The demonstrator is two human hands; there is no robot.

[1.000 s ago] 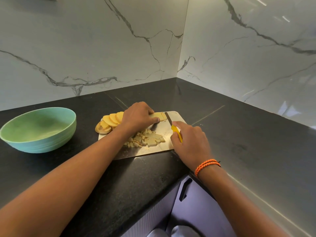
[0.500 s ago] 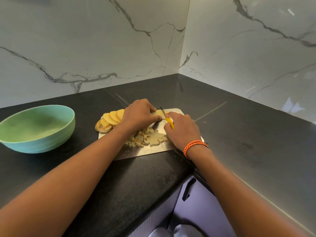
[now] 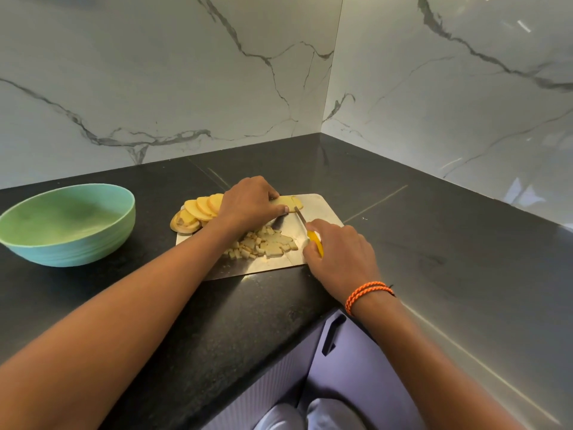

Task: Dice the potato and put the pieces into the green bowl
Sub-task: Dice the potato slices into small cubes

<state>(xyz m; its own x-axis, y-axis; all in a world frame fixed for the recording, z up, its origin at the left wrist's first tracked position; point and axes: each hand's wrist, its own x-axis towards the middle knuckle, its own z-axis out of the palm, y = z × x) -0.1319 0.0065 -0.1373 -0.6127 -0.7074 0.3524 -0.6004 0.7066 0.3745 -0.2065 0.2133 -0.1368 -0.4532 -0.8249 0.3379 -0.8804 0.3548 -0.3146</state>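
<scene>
A metal cutting board (image 3: 322,206) lies on the black counter. My left hand (image 3: 248,204) holds down a stack of potato slices (image 3: 288,201) near the board's far edge, fingers curled over it. My right hand (image 3: 338,249) grips a yellow-handled knife (image 3: 313,237), its blade tip reaching toward the held slices. Diced potato pieces (image 3: 263,243) are heaped in the board's middle, partly behind my left wrist. More round potato slices (image 3: 198,209) fan out at the board's left end. The green bowl (image 3: 66,225) stands on the left with nothing inside it.
Marble walls meet in a corner behind the board. The counter's front edge runs just under the board, above a cabinet door with a black handle (image 3: 331,335). Bare black counter (image 3: 449,259) stretches to the right.
My right hand has drawn the knife back toward me and to the right, after having pushed forward against the held slices half a second ago. My left hand stays on the slices.
</scene>
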